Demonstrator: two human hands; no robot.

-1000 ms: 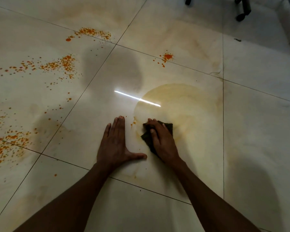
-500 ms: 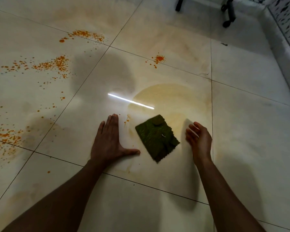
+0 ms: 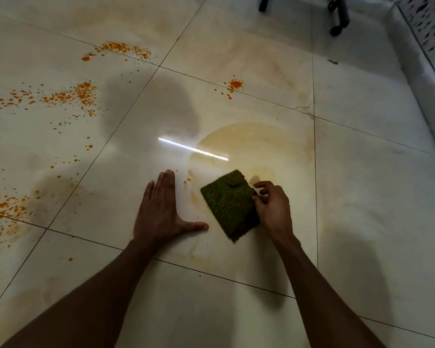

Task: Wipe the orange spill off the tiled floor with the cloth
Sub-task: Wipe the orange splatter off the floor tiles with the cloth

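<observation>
- Cloth [image 3: 230,203]: green, folded to a rough square, flat on the tiled floor [image 3: 362,197] inside a pale yellowish smear [image 3: 256,144]. One small flap is turned over at its far corner.
- Right hand [image 3: 274,209]: at the cloth's right edge, fingers [image 3: 261,184] curled narrow and pinching that edge. The cloth is not lifted; whether the grip is firm cannot be told.
- Left hand [image 3: 162,212]: just left of the cloth, palm flat on the floor, fingers straight and together, thumb pointing at the cloth. Holds nothing; judged to be bracing body weight.
- Orange spill: a small drop [image 3: 186,182] just left of the cloth; a blot with satellites [image 3: 234,85] well beyond it; broad spatter [image 3: 68,96] far to its left, with more toward the picture's left edge [image 3: 5,207].
- Judgement: the patch under the cloth is wiped, though a film remains; most of the spatter is untouched.
- Risks: an edge-only pinch may let the cloth unfold or drag loose. A loaded cloth would smear colour onto clean tile. The bracing palm could slip on the wet film. Grout lines may keep stain.
- Chair wheels [image 3: 337,28]: far beyond the cloth, clear of the work.
</observation>
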